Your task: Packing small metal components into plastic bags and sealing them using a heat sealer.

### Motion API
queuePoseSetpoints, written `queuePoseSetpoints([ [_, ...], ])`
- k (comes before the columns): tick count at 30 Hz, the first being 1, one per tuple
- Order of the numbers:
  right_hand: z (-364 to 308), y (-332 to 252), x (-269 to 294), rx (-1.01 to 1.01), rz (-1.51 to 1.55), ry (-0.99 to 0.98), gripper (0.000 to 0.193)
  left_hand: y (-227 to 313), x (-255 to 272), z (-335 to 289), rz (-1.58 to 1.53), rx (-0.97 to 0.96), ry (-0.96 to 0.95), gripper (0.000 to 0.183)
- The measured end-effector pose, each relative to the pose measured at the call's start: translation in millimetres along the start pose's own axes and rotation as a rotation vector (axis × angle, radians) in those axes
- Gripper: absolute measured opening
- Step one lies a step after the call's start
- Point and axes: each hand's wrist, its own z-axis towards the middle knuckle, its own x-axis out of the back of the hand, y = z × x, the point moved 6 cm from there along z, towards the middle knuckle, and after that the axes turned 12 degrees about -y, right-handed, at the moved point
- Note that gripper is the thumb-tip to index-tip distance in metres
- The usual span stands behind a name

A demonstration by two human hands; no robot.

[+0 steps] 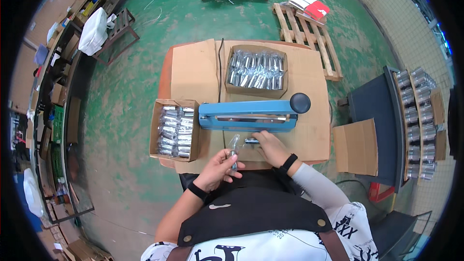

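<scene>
In my left hand is a small shiny metal cylinder in a clear plastic sleeve, pinched between thumb and fingers. The sleeve's loose end points up toward the sealer. My right hand bends over the cardboard, its fingertips closed at the end of another short metal cylinder lying sideways. Just beyond both hands stands a blue impulse sealer with a round black knob at its right end. Part of the right fingers is hidden from above.
A box of wrapped cylinders stands left of the sealer, and another box of them behind it. Cardboard covers the table; a black cable crosses it. At right, a dark bench adjoins racked metal cylinders.
</scene>
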Motion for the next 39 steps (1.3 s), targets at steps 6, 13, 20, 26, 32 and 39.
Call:
queuePoseSetpoints([
  [6, -30, -27, 42, 0.09, 0.108, 0.27, 0.029, 7, -5, 8, 0.123, -0.127, 0.036, 0.035],
  [13, -22, -47, 14, -0.017, 1.237, 0.018, 0.028, 19, -36, 7, 0.283, -0.156, -0.121, 0.028],
  [20, -37, -7, -10, -0.218, 1.715, 0.055, 0.017, 1, -23, 2, 0.508, -0.133, -0.252, 0.029],
  [26, -84, 46, 106, -0.13, 1.223, 0.697, 0.018, -7, -2, -2, 0.263, -0.058, -0.158, 0.028],
  [32, -61, -55, 211, 0.173, 0.398, 0.964, 0.016, 43, -19, 49, 0.009, -0.205, -0.021, 0.033],
  [39, 24, -63, 201, -0.083, 0.019, 0.474, 0.03, 45, -7, 66, -0.052, -0.199, 0.132, 0.038],
])
